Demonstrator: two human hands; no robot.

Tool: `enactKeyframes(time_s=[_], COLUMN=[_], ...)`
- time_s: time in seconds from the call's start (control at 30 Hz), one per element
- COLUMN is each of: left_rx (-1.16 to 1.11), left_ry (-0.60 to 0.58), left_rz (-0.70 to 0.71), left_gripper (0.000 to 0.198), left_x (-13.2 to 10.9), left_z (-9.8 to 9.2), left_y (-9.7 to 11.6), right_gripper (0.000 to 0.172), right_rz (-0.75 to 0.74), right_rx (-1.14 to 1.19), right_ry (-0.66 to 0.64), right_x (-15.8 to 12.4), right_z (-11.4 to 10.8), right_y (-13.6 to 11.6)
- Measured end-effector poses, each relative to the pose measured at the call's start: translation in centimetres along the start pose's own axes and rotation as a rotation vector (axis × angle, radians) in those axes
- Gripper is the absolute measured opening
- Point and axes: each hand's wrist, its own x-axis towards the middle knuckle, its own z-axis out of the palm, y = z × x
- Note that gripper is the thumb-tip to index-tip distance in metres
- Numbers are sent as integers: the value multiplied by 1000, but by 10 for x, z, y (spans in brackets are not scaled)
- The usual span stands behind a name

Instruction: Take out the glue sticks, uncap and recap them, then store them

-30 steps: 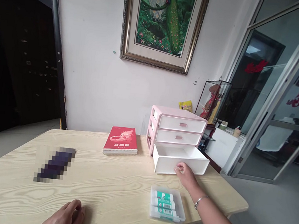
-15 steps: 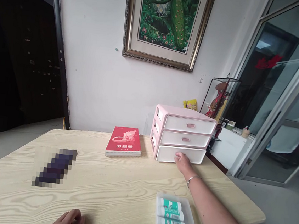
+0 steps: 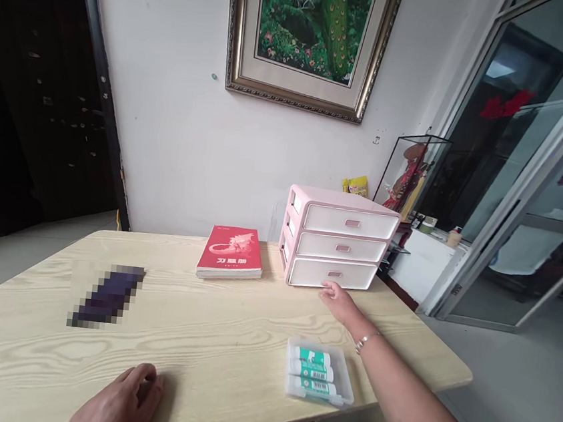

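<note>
In the head view your right hand (image 3: 340, 298) lies low over the table (image 3: 229, 326), fingers loosely apart and empty. Its tips are at the foot of the bottom drawer (image 3: 332, 274) of the pink drawer unit (image 3: 342, 204), which sits flush and shut. I judge the closing done, so drawing back only calls for clearing the box of glue sticks (image 3: 318, 370) beside your forearm. Your left hand (image 3: 115, 405) rests near the table edge, fingers loosely curled and partly cut off, and I cannot tell whether the right fingertips touch the drawer.

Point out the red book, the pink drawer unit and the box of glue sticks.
red book (image 3: 231, 253), head view, middle of its cover.
pink drawer unit (image 3: 341, 247), head view, middle drawer's front.
box of glue sticks (image 3: 345, 375), head view, clear right side.
</note>
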Motion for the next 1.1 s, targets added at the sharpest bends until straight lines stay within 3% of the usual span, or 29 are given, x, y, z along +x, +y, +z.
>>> enactKeyframes(time_s=[0.07, 0.13, 0.2, 0.3, 0.43, 0.53, 0.63, 0.83, 1.0, 1.1], left_rx=[13, 12, -10, -92, -255, -306, -287, -240, -225, -142], left_ry=[6, 2, -8, 6, 111, 170, 169, 118, 140, 193], left_rz=[0, -20, -62, -49, 274, 543, 715, 736, 734, 788], left_gripper=[30, 31, 32, 34, 34, 44, 59, 65, 62, 61], left_x=[-1, -2, -2, -2, -4, -2, 5, 13, 13, 15], left_z=[-4, -8, -11, -7, 10, 21, 25, 25, 28, 31], left_y=[3, 7, 11, 21, 40, 56, 65, 67, 63, 60], right_gripper=[51, 69, 87, 98, 78, 70, 69, 69, 68, 61], right_rz=[-54, -193, -242, -261, -292, -353, -445, -524, -580, -731], right_rx=[46, 66, -11, -126, -110, -48, -9, 23, -36, -149], right_ry=[-133, -339, -472, -481, -318, -333, -356, -298, -195, -142], right_x=[-43, -86, -122, -153, -157, -150, -144, -140, -145, -149], right_z=[-12, -26, -37, -37, -11, 17, 50, 101, 105, 99], right_y=[-7, -11, -13, -8, -11, -28, -48, -57, -48, -47])
